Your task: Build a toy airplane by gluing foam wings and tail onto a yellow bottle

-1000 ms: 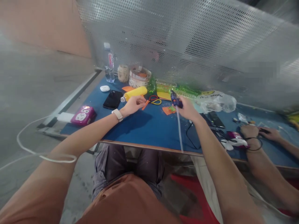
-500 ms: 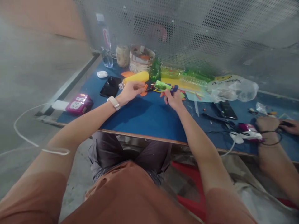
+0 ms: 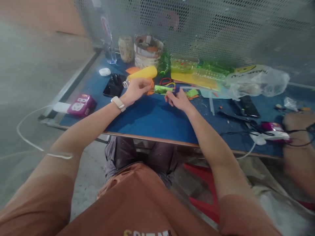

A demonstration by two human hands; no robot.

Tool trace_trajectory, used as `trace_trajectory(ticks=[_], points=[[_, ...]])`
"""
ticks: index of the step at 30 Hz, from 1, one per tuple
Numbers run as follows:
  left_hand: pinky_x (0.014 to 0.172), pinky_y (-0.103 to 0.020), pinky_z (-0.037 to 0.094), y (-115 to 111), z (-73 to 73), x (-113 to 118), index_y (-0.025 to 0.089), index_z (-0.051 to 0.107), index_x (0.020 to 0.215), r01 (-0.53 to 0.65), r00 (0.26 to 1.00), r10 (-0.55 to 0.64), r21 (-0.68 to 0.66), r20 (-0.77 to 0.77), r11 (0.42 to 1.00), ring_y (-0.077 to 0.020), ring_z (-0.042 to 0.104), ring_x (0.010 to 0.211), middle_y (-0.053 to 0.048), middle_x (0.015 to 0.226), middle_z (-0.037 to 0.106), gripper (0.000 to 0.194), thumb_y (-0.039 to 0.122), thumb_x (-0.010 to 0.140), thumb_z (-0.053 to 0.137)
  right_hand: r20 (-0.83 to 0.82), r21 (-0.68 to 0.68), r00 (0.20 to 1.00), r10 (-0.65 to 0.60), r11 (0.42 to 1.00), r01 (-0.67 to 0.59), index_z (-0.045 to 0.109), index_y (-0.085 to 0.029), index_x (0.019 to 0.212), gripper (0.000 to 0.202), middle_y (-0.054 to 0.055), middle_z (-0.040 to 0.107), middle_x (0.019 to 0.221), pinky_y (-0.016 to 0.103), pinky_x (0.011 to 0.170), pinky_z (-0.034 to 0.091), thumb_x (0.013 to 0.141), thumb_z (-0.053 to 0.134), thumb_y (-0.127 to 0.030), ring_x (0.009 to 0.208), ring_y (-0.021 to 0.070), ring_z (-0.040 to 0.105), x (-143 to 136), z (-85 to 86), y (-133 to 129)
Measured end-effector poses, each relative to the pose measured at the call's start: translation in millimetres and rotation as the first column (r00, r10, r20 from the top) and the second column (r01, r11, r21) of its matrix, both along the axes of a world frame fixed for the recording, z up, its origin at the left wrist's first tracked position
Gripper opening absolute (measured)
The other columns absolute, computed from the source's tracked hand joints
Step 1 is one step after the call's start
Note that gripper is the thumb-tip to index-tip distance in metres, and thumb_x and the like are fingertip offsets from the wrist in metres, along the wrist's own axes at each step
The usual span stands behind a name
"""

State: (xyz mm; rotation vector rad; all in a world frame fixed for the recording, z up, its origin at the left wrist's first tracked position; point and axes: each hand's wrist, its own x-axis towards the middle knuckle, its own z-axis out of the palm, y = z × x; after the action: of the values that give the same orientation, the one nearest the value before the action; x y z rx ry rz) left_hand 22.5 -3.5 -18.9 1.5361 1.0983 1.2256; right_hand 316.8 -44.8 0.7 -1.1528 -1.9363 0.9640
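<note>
My left hand [image 3: 138, 90] pinches a small orange piece [image 3: 150, 88] above the blue tabletop [image 3: 152, 123]. My right hand [image 3: 179, 99] is closed around a dark blue object [image 3: 176, 89], whose exact kind is hard to make out. Between the hands lies a bright green piece [image 3: 163, 89], its left end close to the orange piece and its right end by my right fingertips. Behind my left hand rests a yellow bottle [image 3: 144, 72]. Red and yellow loops, like scissor handles [image 3: 165, 80], show just behind the green piece.
A black phone [image 3: 114, 85], a white case [image 3: 105, 71] and a purple socket block [image 3: 81, 105] are on the left. A tub [image 3: 147, 54], a jar [image 3: 126, 49] and plastic bottles line the back. Another person's hand [image 3: 297, 120] is at the far right, near cables.
The view has shifted slightly. The green piece and my right hand have moved left, nearer my left hand, and the scissor-like loops now show more clearly.
</note>
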Motion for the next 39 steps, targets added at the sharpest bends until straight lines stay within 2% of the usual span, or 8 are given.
trace_trajectory(ticks=[3,6,11,16,23,30,34,39], points=[[0.115,-0.046,0.076,1.5,-1.7,-0.4,0.020,0.087,0.113,0.016,1.000,-0.016,0.020,-0.020,1.000,-0.0256,0.089,0.115,-0.008,0.108,0.092,0.019,0.017,0.100,0.100,0.007,-0.013,1.000,0.010,1.000,-0.010,0.064,-0.032,0.090,0.101,0.004,0.066,0.068,0.049,0.061,0.071,0.084,0.066,-0.132,0.059,0.0246,0.064,-1.4,1.9,0.0],[0.110,-0.044,0.077,2.7,-3.7,-0.1,0.019,0.087,0.115,0.010,0.999,-0.009,0.026,-0.036,1.000,-0.0251,0.090,0.112,-0.008,0.112,0.092,0.021,0.016,0.099,0.100,0.013,-0.016,1.000,0.006,1.000,-0.006,0.066,-0.031,0.095,0.098,0.005,0.068,0.071,0.046,0.059,0.068,0.087,0.071,-0.128,0.057,0.0223,0.061,-1.1,2.1,0.5],[0.103,-0.039,0.076,2.0,-3.1,0.7,0.019,0.087,0.117,0.028,0.999,-0.027,0.024,-0.019,0.999,-0.0222,0.087,0.105,-0.006,0.104,0.090,0.023,0.016,0.098,0.100,0.050,-0.012,0.999,0.000,1.000,0.001,0.067,-0.030,0.097,0.095,0.002,0.063,0.066,0.042,0.057,0.066,0.092,0.074,-0.124,0.056,0.0213,0.060,0.2,2.9,0.0],[0.100,-0.037,0.076,2.0,-0.9,-0.7,0.019,0.087,0.116,0.042,0.999,-0.043,0.026,0.003,0.999,-0.0206,0.087,0.100,-0.007,0.105,0.091,0.022,0.014,0.099,0.100,0.056,-0.006,0.998,0.005,1.000,-0.005,0.065,-0.030,0.093,0.097,0.001,0.058,0.064,0.043,0.055,0.064,0.090,0.072,-0.127,0.055,0.0211,0.058,0.9,0.2,2.2],[0.102,-0.039,0.079,2.4,-0.5,-2.0,0.023,0.089,0.116,0.056,0.998,-0.056,0.033,0.016,0.998,-0.0225,0.088,0.104,-0.008,0.111,0.093,0.021,0.014,0.100,0.099,0.021,-0.030,1.000,-0.003,1.000,0.004,0.063,-0.031,0.100,0.097,0.002,0.064,0.073,0.039,0.050,0.058,0.088,0.076,-0.126,0.057,0.0194,0.057,-2.4,-0.9,2.9],[0.107,-0.048,0.080,1.9,-2.5,-0.3,0.022,0.088,0.119,0.035,0.999,-0.036,0.047,0.002,0.998,-0.0269,0.090,0.109,-0.009,0.107,0.090,0.021,0.014,0.103,0.097,0.011,-0.053,0.999,-0.037,0.998,0.038,0.065,-0.031,0.107,0.096,0.000,0.064,0.072,0.040,0.052,0.063,0.087,0.081,-0.123,0.058,0.0196,0.058,-5.6,2.2,-2.0],[0.101,-0.046,0.080,1.9,-4.4,-0.5,0.021,0.087,0.116,0.058,0.998,-0.058,0.034,-0.005,0.998,-0.0250,0.088,0.102,-0.009,0.109,0.090,0.019,0.012,0.102,0.096,0.014,-0.055,1.000,-0.028,0.998,0.028,0.064,-0.031,0.106,0.096,0.001,0.064,0.073,0.040,0.052,0.062,0.087,0.080,-0.124,0.058,0.0201,0.059,-5.0,1.9,-1.2],[0.101,-0.043,0.080,-1.8,-0.9,-0.4,0.021,0.085,0.116,0.062,0.998,-0.062,0.011,0.015,0.998,-0.0245,0.088,0.104,-0.008,0.107,0.089,0.021,0.013,0.102,0.098,0.033,-0.056,0.999,-0.026,0.998,0.028,0.065,-0.031,0.101,0.099,0.001,0.064,0.072,0.043,0.053,0.064,0.083,0.078,-0.128,0.059,0.0213,0.059,-2.7,1.0,-0.2]])
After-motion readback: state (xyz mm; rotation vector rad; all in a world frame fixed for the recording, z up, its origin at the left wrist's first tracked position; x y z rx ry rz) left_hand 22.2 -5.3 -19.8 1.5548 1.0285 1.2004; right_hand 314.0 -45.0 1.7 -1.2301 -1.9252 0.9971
